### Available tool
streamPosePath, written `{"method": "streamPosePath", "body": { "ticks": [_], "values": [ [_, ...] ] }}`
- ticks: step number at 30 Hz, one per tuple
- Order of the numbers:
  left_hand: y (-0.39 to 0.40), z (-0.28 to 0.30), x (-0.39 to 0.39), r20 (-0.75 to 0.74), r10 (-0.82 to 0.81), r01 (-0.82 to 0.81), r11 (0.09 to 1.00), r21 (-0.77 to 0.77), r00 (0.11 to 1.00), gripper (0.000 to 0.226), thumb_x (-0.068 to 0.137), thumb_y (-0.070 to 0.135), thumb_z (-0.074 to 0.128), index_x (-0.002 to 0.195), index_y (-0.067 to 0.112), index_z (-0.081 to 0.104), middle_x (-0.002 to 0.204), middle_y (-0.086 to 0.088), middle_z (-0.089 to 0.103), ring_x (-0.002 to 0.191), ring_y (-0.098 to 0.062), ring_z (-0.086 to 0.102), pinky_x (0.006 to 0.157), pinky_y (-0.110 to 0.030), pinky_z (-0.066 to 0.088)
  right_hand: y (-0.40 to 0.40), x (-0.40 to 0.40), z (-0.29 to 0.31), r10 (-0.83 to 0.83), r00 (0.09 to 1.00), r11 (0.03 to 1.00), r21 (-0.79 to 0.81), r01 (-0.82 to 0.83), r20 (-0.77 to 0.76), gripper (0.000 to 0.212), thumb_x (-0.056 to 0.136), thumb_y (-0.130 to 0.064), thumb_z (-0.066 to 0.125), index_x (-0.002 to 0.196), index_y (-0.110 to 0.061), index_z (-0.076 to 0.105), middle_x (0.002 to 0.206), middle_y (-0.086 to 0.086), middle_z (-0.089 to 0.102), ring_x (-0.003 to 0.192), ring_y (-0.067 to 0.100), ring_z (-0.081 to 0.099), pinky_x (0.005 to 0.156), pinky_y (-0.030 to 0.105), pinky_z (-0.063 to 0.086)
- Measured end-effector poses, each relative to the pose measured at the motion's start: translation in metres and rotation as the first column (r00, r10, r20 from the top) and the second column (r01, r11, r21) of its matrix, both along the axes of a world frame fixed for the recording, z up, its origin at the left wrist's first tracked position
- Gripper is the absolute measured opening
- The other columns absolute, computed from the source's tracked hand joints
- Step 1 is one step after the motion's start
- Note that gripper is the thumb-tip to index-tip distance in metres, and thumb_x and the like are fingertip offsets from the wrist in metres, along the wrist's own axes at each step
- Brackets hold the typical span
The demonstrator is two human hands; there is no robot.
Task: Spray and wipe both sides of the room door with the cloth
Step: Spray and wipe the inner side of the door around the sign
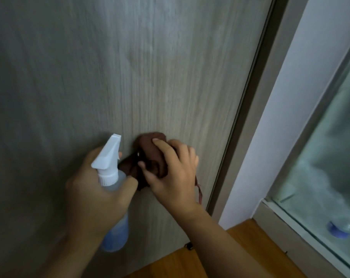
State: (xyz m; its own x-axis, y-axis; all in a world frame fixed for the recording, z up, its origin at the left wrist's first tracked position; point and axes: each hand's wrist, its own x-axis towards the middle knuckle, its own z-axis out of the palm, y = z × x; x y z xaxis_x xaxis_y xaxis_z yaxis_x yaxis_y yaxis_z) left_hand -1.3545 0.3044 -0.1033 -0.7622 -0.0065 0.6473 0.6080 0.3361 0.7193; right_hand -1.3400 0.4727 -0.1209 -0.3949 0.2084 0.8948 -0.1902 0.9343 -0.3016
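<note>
A grey wood-grain door [114, 73] fills most of the view. My left hand [94, 189] grips a clear spray bottle [113, 197] with a white trigger head and blue liquid at its bottom, its nozzle pointing up toward the door. My right hand [170, 173] holds a bunched brown cloth [148, 151] and presses it against the lower part of the door, just right of the bottle. A strip of the cloth dangles below my right wrist.
The door frame [248, 121] runs along the door's right edge, with a white wall strip [286, 125] beside it. A glass panel [330, 161] stands at far right. Wooden floor [240, 243] lies below. A small dark stopper [188, 246] sits at the door's foot.
</note>
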Motion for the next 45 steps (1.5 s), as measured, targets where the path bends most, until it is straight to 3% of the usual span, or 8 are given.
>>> {"method": "streamPosePath", "body": {
  "ticks": [3, 8, 13, 18, 25, 31, 39, 45],
  "values": [
    [0.014, 0.005, 0.011, -0.1, -0.039, 0.044, 0.998, 0.048, 0.994, 0.042, 0.068, 0.019, 0.078, 0.107, 0.028, 0.064, 0.086, 0.027, 0.064, 0.083, 0.016, 0.062, 0.07, 0.0, 0.043, 0.02, 0.006, -0.003, -0.045, 0.999, 0.996, -0.079, 0.045, 0.005, 0.056, 0.082, -0.044, 0.083, 0.128, -0.017, 0.068, 0.118, 0.003, 0.06, 0.104, 0.025, 0.054, 0.086, 0.045, 0.044],
    [0.013, 0.003, 0.013, -0.082, -0.109, 0.116, 0.99, 0.077, 0.991, 0.037, 0.068, 0.034, 0.07, 0.103, 0.023, 0.067, 0.085, 0.01, 0.069, 0.077, -0.006, 0.067, 0.068, -0.021, 0.054, 0.043, 0.018, 0.003, -0.07, 0.996, 0.988, -0.136, 0.077, 0.056, 0.057, 0.085, -0.043, 0.078, 0.133, -0.018, 0.063, 0.125, 0.005, 0.059, 0.11, 0.028, 0.053, 0.092, 0.05, 0.044],
    [0.006, 0.006, 0.014, -0.067, -0.088, 0.093, 0.993, 0.073, 0.994, 0.041, 0.068, 0.014, 0.072, 0.109, 0.009, 0.071, 0.096, -0.003, 0.073, 0.086, -0.014, 0.067, 0.079, -0.016, 0.05, 0.05, 0.028, 0.01, -0.062, 0.997, 0.987, -0.149, 0.067, 0.039, 0.056, 0.084, -0.038, 0.08, 0.133, -0.016, 0.063, 0.125, 0.006, 0.06, 0.111, 0.028, 0.053, 0.093, 0.048, 0.044],
    [-0.014, 0.012, 0.019, -0.054, -0.067, 0.071, 0.995, 0.073, 0.996, 0.04, 0.069, 0.018, 0.07, 0.107, 0.009, 0.07, 0.091, 0.0, 0.068, 0.08, -0.014, 0.064, 0.076, -0.022, 0.052, 0.046, 0.031, 0.024, -0.01, 1.0, 0.99, -0.141, 0.01, 0.0, 0.055, 0.084, -0.038, 0.08, 0.132, -0.014, 0.065, 0.125, 0.007, 0.062, 0.112, 0.03, 0.055, 0.096, 0.05, 0.045],
    [-0.07, 0.013, 0.043, 0.043, 0.07, -0.074, 0.991, 0.112, 0.997, 0.03, 0.066, 0.017, 0.07, 0.096, 0.016, 0.07, 0.082, 0.0, 0.069, 0.074, -0.017, 0.066, 0.07, -0.035, 0.056, -0.011, 0.036, 0.013, 0.211, 0.976, 0.975, -0.082, -0.206, 0.055, 0.055, 0.088, -0.038, 0.078, 0.134, -0.011, 0.063, 0.125, 0.01, 0.06, 0.117, 0.026, 0.052, 0.1, 0.047, 0.044],
    [-0.137, -0.001, 0.071, 0.069, 0.243, -0.25, 0.962, 0.112, 0.967, 0.039, 0.068, 0.014, 0.074, 0.087, 0.045, 0.058, 0.071, 0.022, 0.063, 0.065, -0.003, 0.059, 0.062, -0.018, 0.048, -0.089, 0.042, -0.016, 0.428, 0.896, 0.902, 0.0, -0.431, 0.116, 0.057, 0.089, -0.037, 0.08, 0.134, -0.007, 0.065, 0.123, 0.014, 0.061, 0.109, 0.035, 0.056, 0.093, 0.048, 0.045],
    [-0.227, -0.002, 0.1, 0.103, 0.457, -0.467, 0.878, 0.11, 0.883, 0.042, 0.073, 0.016, 0.07, 0.093, 0.049, 0.056, 0.073, 0.012, 0.061, 0.063, 0.0, 0.058, 0.058, -0.019, 0.049, -0.156, 0.046, -0.043, 0.585, 0.795, 0.796, 0.075, -0.601, 0.163, 0.056, 0.089, -0.039, 0.079, 0.135, -0.011, 0.066, 0.125, 0.011, 0.063, 0.101, 0.038, 0.057, 0.083, 0.054, 0.044],
    [-0.274, 0.008, 0.104, 0.072, 0.551, -0.555, 0.83, 0.063, 0.832, 0.034, 0.072, 0.007, 0.072, 0.104, 0.015, 0.066, 0.088, -0.008, 0.068, 0.076, -0.013, 0.065, 0.07, -0.037, 0.056, -0.17, 0.04, -0.037, 0.592, 0.795, 0.796, 0.063, -0.602, 0.129, 0.056, 0.086, -0.038, 0.081, 0.133, -0.011, 0.068, 0.124, 0.011, 0.064, 0.102, 0.038, 0.059, 0.084, 0.053, 0.044]
  ]
}}
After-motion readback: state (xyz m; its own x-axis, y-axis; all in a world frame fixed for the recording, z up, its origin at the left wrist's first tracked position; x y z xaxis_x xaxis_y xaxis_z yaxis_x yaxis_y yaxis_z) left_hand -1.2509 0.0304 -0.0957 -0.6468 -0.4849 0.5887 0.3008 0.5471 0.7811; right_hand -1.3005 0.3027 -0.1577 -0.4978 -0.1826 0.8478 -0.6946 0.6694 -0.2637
